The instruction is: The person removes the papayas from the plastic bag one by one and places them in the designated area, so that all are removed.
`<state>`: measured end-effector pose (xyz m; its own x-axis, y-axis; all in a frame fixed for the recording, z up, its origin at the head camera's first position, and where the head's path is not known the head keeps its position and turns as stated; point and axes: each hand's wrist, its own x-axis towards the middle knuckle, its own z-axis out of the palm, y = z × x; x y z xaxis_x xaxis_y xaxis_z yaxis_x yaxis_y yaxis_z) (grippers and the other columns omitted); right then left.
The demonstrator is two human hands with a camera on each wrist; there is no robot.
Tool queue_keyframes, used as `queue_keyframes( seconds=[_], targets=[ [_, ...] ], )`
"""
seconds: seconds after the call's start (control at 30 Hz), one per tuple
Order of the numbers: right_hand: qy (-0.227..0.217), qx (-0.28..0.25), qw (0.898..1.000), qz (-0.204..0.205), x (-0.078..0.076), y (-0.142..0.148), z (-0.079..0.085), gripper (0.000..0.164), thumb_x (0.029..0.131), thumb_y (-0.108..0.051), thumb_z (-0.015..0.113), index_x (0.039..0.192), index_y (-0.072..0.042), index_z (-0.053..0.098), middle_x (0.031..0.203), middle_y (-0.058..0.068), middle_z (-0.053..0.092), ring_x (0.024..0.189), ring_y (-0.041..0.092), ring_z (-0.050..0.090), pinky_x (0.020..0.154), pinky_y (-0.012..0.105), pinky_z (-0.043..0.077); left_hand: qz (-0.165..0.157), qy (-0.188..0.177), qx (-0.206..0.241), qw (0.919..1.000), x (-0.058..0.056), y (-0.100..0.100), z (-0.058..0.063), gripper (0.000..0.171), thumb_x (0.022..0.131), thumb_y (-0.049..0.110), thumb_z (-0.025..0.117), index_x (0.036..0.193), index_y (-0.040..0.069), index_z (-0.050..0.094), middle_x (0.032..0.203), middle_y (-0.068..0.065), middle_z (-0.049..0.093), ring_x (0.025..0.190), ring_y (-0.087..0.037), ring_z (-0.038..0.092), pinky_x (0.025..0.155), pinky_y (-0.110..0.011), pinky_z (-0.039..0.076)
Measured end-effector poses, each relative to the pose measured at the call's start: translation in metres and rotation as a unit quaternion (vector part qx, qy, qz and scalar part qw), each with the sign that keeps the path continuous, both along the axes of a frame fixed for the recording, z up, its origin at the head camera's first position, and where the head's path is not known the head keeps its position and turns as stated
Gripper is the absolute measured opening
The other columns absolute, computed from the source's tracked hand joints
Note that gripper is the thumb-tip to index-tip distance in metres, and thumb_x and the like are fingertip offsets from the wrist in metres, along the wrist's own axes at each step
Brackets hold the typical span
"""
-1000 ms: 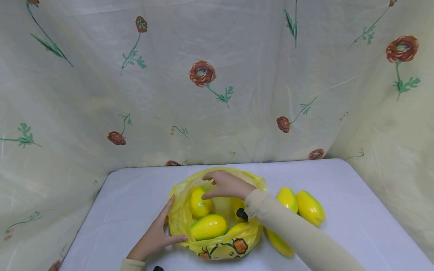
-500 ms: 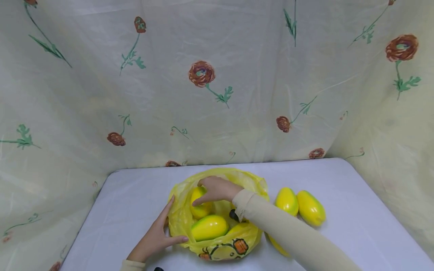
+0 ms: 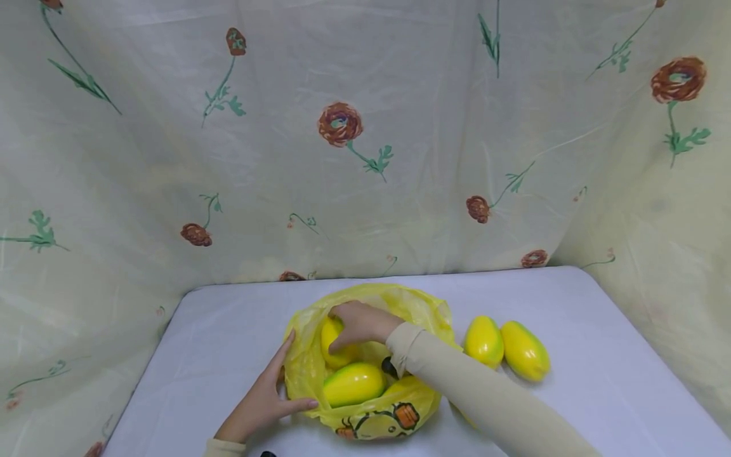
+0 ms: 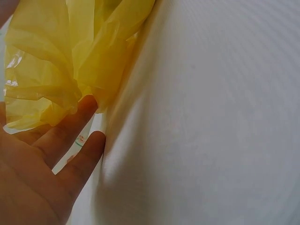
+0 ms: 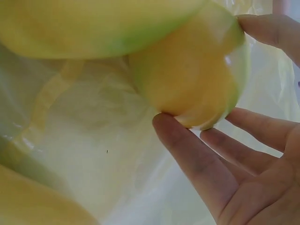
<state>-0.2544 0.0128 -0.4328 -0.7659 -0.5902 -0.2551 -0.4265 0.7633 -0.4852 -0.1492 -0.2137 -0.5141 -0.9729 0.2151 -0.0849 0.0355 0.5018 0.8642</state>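
Note:
A yellow plastic bag [image 3: 422,308] with a cartoon print stands wide at the mouth on the table. Inside, my right hand [image 3: 362,322] grips a yellow-green mango [image 3: 329,333] at the bag's left side. The right wrist view shows the thumb on one side of that mango [image 5: 187,75] and fingertips on the other. A second mango [image 3: 354,384] lies in front of it. My left hand [image 3: 259,397] rests its spread, nearly straight fingers and thumb against the bag's left outer side. In the left wrist view its fingertips touch the crinkled plastic [image 4: 51,56].
Two mangoes, one nearer the bag [image 3: 484,341] and one further right [image 3: 525,351], lie on the white-covered table [image 3: 594,368]. Another mango is almost hidden under the right forearm [image 3: 485,393]. A flower-patterned curtain [image 3: 400,209] hangs behind and beside the table.
My right hand has moved left and down inside the bag, and its fingers have come round the mango there. The left hand and the bag have barely moved.

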Motion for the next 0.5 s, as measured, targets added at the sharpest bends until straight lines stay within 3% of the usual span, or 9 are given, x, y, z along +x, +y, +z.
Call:
queue_keyframes(
  seconds=[0.5],
  targets=[
    [-0.003, 0.006, 1.000, 0.003, 0.0016, -0.0010, -0.0021, 0.075, 0.085, -0.036, 0.084, 0.149, -0.011, 0.054, 0.151, 0.008, 0.057, 0.139, 0.025, 0.053, 0.120, 0.042, 0.044, 0.000, -0.001, 0.000, 1.0000, 0.0003, 0.0001, 0.0011, 0.127, 0.074, 0.042, 0.093, 0.168, 0.029, 0.008, 0.175, -0.007, 0.010, 0.161, -0.035, 0.014, 0.128, -0.062, 0.021]
  ],
)
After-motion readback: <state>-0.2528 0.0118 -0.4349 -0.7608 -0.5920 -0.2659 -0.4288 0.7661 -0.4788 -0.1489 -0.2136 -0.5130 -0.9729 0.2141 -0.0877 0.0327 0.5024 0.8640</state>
